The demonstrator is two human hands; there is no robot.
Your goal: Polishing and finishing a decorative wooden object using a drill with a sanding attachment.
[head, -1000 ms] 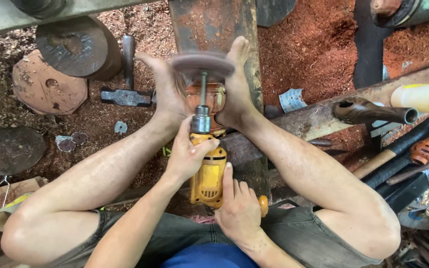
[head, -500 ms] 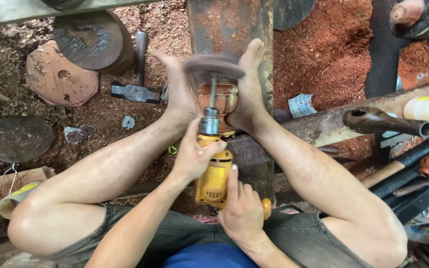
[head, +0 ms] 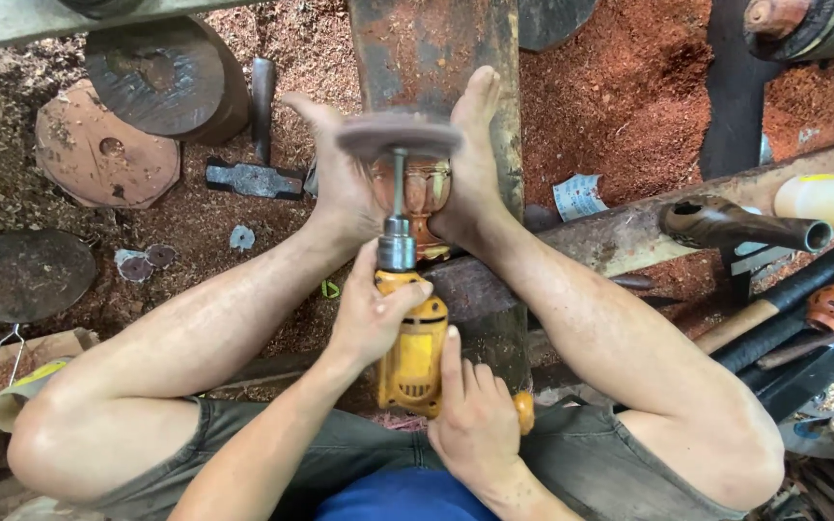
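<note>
While both feet are clamping the bowl point(head: 415, 193), left hand point(head: 371, 314) and right hand point(head: 475, 420) are gripping the drill point(head: 413, 352), ideally keeping its disc point(head: 398, 135) light and level.

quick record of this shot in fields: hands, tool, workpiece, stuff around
left hand: left hand wrapped round the front of the yellow drill, just behind the chuck
right hand: right hand grips the drill's rear
tool: blurred sanding disc on the drill's shaft, above the workpiece
workpiece: reddish carved wooden piece clamped between two bare feet
around: hammer lying on red sawdust, round wooden discs at left, tool handles at right
</note>
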